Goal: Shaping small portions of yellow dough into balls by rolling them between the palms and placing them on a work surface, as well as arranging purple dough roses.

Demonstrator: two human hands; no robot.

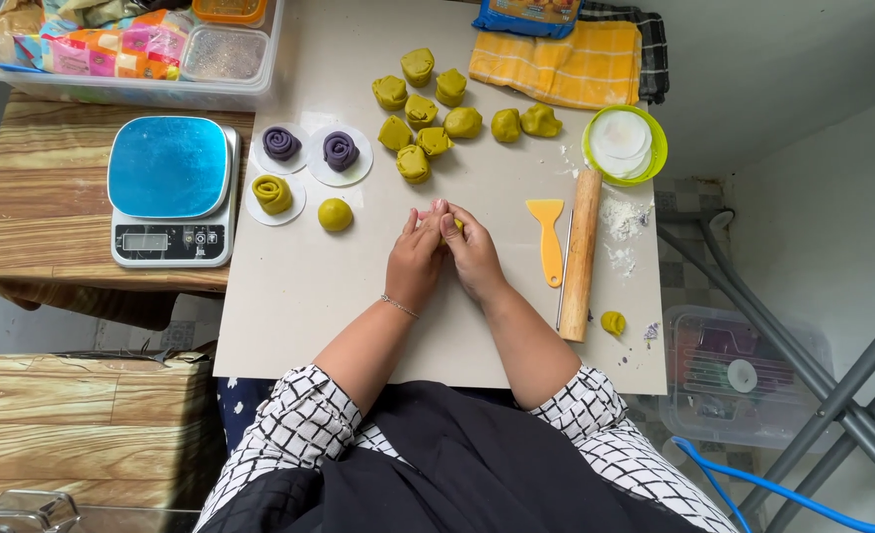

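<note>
My left hand (pixel 413 262) and my right hand (pixel 472 255) press together at the middle of the pale worktop (pixel 299 296), cupped around a piece of green dough (pixel 456 226) that shows only as a sliver between the fingers. A round green dough ball (pixel 335 214) lies just left of my left hand. Several folded green dough pieces (pixel 420 111) sit in a cluster beyond my hands. Two purple dough roses (pixel 340 150) and one green rose (pixel 273 193) rest on white paper rounds.
A wooden rolling pin (pixel 580 255) and a yellow scraper (pixel 548 235) lie right of my hands, with a small dough scrap (pixel 612 322) near them. A green bowl of paper rounds (pixel 624 144), a yellow cloth (pixel 556 64), a blue-topped scale (pixel 171 190) and a plastic tub (pixel 131 44) surround the board.
</note>
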